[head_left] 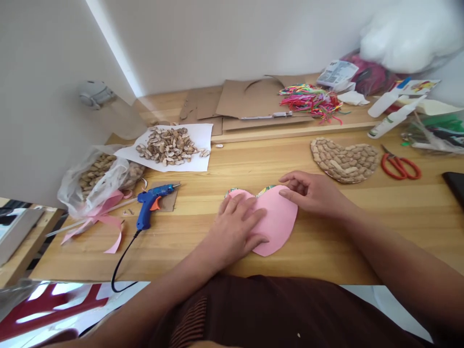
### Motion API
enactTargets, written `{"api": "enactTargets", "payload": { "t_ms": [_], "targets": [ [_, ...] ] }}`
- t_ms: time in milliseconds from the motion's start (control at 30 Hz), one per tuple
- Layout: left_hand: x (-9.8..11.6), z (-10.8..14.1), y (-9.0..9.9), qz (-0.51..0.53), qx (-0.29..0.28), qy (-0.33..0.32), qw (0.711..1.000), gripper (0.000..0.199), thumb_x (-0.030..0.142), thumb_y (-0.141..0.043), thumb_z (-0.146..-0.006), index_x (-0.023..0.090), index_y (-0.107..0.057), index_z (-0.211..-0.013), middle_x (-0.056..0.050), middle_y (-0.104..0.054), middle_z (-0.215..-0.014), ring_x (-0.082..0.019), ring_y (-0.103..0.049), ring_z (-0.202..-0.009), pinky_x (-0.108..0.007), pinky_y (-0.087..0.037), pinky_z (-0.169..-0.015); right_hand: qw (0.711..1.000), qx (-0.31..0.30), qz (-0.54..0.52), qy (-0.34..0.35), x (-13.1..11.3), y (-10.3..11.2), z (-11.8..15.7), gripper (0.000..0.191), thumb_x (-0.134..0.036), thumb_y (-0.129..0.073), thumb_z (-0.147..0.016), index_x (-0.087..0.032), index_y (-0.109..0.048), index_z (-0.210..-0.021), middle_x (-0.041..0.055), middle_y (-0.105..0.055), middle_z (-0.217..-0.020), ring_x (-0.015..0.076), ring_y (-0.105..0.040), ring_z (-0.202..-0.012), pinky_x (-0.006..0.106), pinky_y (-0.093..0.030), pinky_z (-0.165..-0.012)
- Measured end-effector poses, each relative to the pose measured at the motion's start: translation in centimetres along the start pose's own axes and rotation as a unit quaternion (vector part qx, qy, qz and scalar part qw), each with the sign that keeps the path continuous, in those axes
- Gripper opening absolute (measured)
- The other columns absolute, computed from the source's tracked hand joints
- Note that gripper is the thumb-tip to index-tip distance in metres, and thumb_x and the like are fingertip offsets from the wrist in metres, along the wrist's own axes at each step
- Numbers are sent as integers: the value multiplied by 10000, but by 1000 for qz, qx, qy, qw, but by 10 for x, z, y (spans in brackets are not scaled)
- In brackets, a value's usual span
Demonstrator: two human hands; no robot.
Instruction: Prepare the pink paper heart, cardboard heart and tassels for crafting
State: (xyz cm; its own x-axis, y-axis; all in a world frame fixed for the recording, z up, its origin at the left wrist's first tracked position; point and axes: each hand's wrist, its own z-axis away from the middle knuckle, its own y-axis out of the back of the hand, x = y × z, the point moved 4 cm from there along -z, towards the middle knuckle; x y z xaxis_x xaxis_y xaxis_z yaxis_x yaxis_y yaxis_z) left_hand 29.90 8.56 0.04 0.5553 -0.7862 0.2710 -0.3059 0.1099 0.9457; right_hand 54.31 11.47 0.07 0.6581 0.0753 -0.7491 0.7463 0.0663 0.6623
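A pink paper heart (277,222) lies on the wooden table in front of me, with a colourful printed edge (266,190) peeking out beneath its top. My left hand (237,222) rests flat on the heart's left half, fingers spread. At the upper right edge of the heart is my right hand (308,193), its fingers curled and thumb close to the paper's rim; whether it pinches the edge is hard to make out. Up and to the right sits a heart covered in peanut shells (344,160), with red-handled scissors (400,165) beside it.
A blue glue gun (150,203) with a trailing cord lies left. Behind it are peanut shells (170,145) on white paper (195,162) and a plastic bag of peanuts (96,174). Cardboard (250,99), a cutter knife (281,115), coloured strings (311,101) and glue bottles (389,121) line the back.
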Motion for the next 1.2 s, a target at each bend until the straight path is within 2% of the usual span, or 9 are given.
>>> {"api": "enactTargets", "payload": {
  "t_ms": [100, 367, 567, 700, 833, 967, 1067, 1133, 1200],
  "targets": [
    [-5, 1, -7, 3, -12, 33, 999, 590, 620, -598, -938, 267, -613, -1410, -150, -518, -1530, -435, -372, -1451, -676, -273, -1195, 1000, 4, -3, 6, 1, -4, 0, 321, -468, -710, -842, -228, -709, -1057, 7, -670, -730, 151, -578, -592, 286, -468, -560],
    [-8, 1, -3, 25, 3, 41, 999, 578, 607, -628, -923, 236, -648, -1366, -178, -537, -1496, -439, -394, -1444, -677, -309, -1187, 999, 24, -10, 42, 3, -11, 1, 224, -366, -673, -907, -231, -724, -1078, 0, -667, -750, 156, -607, -656, 285, -465, -606],
    [-18, 3, 4, 100, 106, 52, 988, 490, 451, -700, -917, 196, -635, -1331, -190, -531, -1482, -354, -471, -1407, -574, -421, -1168, 998, 34, 3, 56, 2, -14, -1, 248, -340, -664, -900, -210, -709, -1107, -9, -659, -724, 153, -594, -618, 295, -457, -587],
    [-37, 3, 10, 179, 192, 119, 958, 368, 347, -676, -945, 200, -656, -1282, -145, -640, -1371, -283, -565, -1343, -491, -476, -1138, 997, 29, 36, 65, 2, -18, -1, 241, -296, -649, -906, -208, -706, -1123, -24, -641, -709, 139, -570, -593, 293, -449, -585],
    [-56, 5, 17, 271, 279, 188, 902, 217, 337, -591, -1008, 195, -738, -1081, -84, -758, -1138, -211, -687, -1139, -384, -543, -1024, 996, 27, 46, 73, 1, -21, -1, 239, -281, -633, -914, -203, -700, -1130, -37, -610, -683, 129, -545, -564, 287, -437, -567],
    [-61, 14, 23, 315, 336, 233, 857, 334, 356, -462, -1073, 183, -733, -983, 0, -719, -721, -108, -662, -624, -237, -542, -645, 995, 30, 48, 77, 0, -21, -2, 240, -283, -628, -913, -192, -698, -1124, -35, -609, -686, 128, -549, -562, 285, -438, -567],
    [-45, 12, 27, 254, 302, 161, 905, 266, 305, -513, -1043, 184, -707, -1179, 19, -698, -676, -106, -621, -565, -245, -522, -620, 995, 31, 48, 80, 0, -21, -3, 240, -294, -627, -915, -194, -699, -1121, -36, -609, -683, 129, -551, -563, 284, -438, -574],
    [-30, 7, 26, 170, 233, 71, 955, 232, 295, -597, -992, 214, -731, -1164, -28, -775, -854, -154, -684, -743, -308, -545, -745, 995, 33, 51, 78, 1, -21, -3, 243, -301, -628, -916, -196, -702, -1123, -36, -612, -685, 131, -556, -569, 284, -440, -585],
    [-18, 3, 21, 109, 156, 1, 982, 200, 333, -650, -962, 248, -758, -1108, -51, -793, -1077, -221, -698, -968, -395, -529, -885, 995, 32, 54, 73, 3, -21, -3, 255, -302, -629, -914, -196, -702, -1134, -35, -619, -688, 135, -567, -580, 284, -445, -596]
  ]
}}
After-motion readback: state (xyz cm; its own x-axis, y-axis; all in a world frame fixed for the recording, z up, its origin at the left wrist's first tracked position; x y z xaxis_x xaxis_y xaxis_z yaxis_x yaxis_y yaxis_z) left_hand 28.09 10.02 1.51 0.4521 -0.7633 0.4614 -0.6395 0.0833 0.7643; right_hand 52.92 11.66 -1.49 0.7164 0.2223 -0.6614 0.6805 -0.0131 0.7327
